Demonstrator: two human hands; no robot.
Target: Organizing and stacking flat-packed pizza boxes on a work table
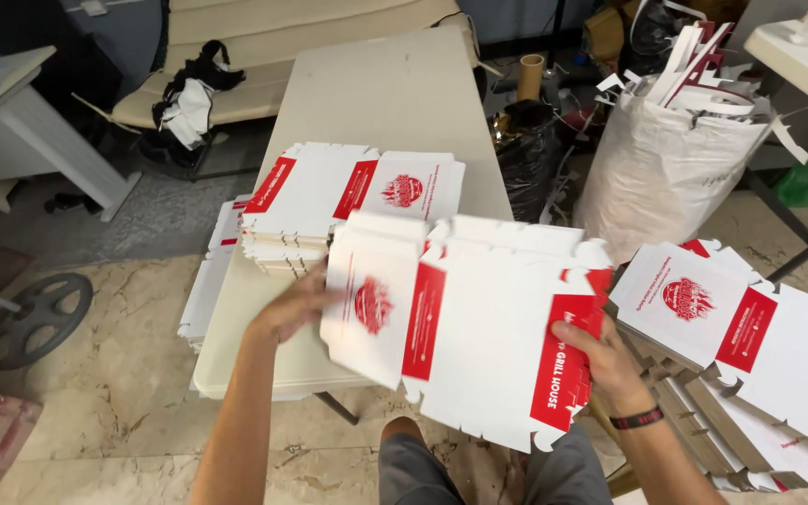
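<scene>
While both hands hold it above the near edge of the table (395,93), a flat white carton blank (479,327) with red bands hangs tilted between them, its scalloped flaps spread wide. At the blank's left end the left hand (296,309) presses against the panel that bears a round red emblem; the fingers go behind the card, so how tightly that grip closes cannot be told. On the red band at the lower right corner the right hand (605,360) has its grip clenched, thumb on the printed face and fingers wrapped behind the edge. A dark wristband (636,418) circles that wrist.

Behind the held blank, 1 stack of the same flat blanks (329,201) lies on the pale folding table, with more sheets (209,281) hanging over its left edge. To the right, well clear of the table, another pile of blanks (750,346) fans out in overlapping layers beside the right forearm. Farther back a large white sack (661,173) stands stuffed with card offcuts, with a black bag (526,140) and a cardboard tube (531,75) just beside it. A dark wheel (35,318) lies on the marble floor at the left, and a cream bench (264,56) carrying dark cloth sits beyond the table's far end.
</scene>
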